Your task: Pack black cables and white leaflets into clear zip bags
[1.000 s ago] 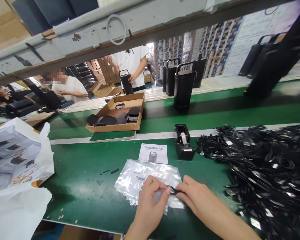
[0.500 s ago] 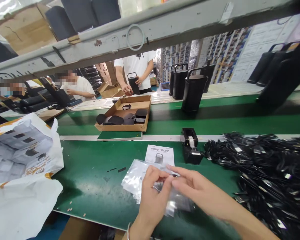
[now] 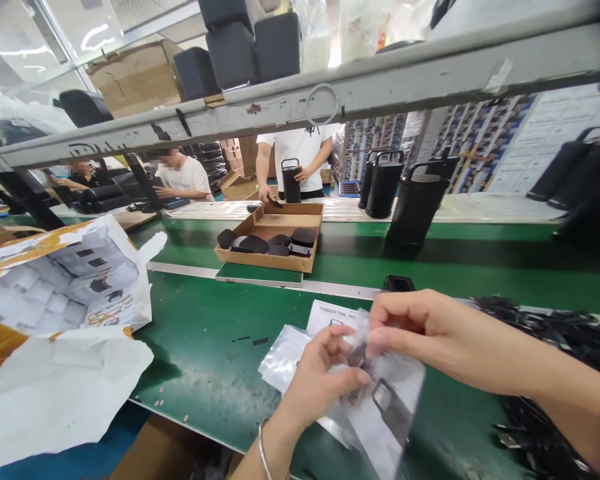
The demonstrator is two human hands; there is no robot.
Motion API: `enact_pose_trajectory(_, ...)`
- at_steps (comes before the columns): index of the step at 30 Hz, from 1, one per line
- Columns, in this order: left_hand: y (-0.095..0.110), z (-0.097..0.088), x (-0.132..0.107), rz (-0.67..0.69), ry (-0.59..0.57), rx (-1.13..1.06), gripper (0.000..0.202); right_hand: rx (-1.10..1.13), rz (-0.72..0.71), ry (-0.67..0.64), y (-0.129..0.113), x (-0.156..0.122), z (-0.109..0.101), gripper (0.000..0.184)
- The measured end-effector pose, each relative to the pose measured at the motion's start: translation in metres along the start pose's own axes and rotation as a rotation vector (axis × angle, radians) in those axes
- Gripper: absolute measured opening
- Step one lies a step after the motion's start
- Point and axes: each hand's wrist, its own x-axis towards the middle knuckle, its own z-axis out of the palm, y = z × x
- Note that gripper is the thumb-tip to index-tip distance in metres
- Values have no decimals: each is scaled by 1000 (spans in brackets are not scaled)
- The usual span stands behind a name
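My right hand (image 3: 425, 337) pinches the upper edge of a clear plastic bag (image 3: 414, 373), thumb against fingers. Inside or behind that film shows a printed leaflet (image 3: 375, 440) with a picture of a dark handled device. My left hand (image 3: 320, 377), with a bracelet at the wrist, curls its fingers round the bag's left side. A small dark item (image 3: 359, 357) shows between the hands, too blurred to name. Beneath them lie more flat clear bags (image 3: 280, 357) and another leaflet (image 3: 325, 315) headed THUNDER TRAIL.
Black cables (image 3: 545, 333) lie heaped at the right. A tape dispenser (image 3: 399, 284) is partly hidden behind my right hand. Ahead is a cardboard tray (image 3: 265, 260) of dark parts, with black handled devices (image 3: 415, 207) beyond. An open sack (image 3: 140, 287) of leaflets stands left. Co-workers are opposite.
The bag, with the leaflet showing in it, has come up between my hands. My right hand has shifted right and up. The view has tilted upward and turned left.
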Motion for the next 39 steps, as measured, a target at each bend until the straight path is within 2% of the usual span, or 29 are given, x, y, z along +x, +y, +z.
enact_pose_trajectory(3, 2, 6, -4, -86, -62, -93, 46, -3, -22, -56, 3, -8, -7, 25)
enact_pose_trajectory(6, 3, 10, -8, -127, -118, -157, 50, -12, -48, -32, 7, -18, -13, 24)
enact_pose_trajectory(9, 3, 13, -10, -105, -166, -196, 59, 7, -81, -76, 9, -26, -18, 23)
enact_pose_trajectory(12, 4, 17, -11, -51, -186, -205, 51, -51, -84, -109, 8, -32, -20, 20)
enact_pose_trajectory(14, 6, 21, -11, -11, -155, -167, 42, -66, -114, -105, 5, -35, -21, 19)
enact_pose_trajectory(18, 7, 26, -11, 51, -13, -90, 35, -163, -136, -39, 9, -42, -23, 23)
enact_pose_trajectory(22, 6, 24, -9, 73, 134, 68, 22, -277, -97, -31, 35, -53, -23, 22)
enact_pose_trajectory(26, 3, 20, -9, 131, 272, 213, 8, -399, -22, 61, 61, -64, -13, 17)
enact_pose_trajectory(28, 0, 19, -8, 128, 301, 259, 7, -444, -16, 64, 65, -64, -3, 15)
enact_pose_trajectory(30, -2, 20, -8, 127, 304, 312, 9, -456, -19, 55, 65, -61, 9, 23)
enact_pose_trajectory(33, -7, 20, -9, 171, 275, 404, 11, -459, -58, 81, 61, -54, 24, 16)
enact_pose_trajectory(36, -10, 17, -10, 212, 293, 467, 11, -515, -131, 170, 61, -53, 30, 23)
enact_pose_trajectory(39, -11, 10, -11, 194, 340, 459, 11, -573, -187, 171, 63, -60, 29, 13)
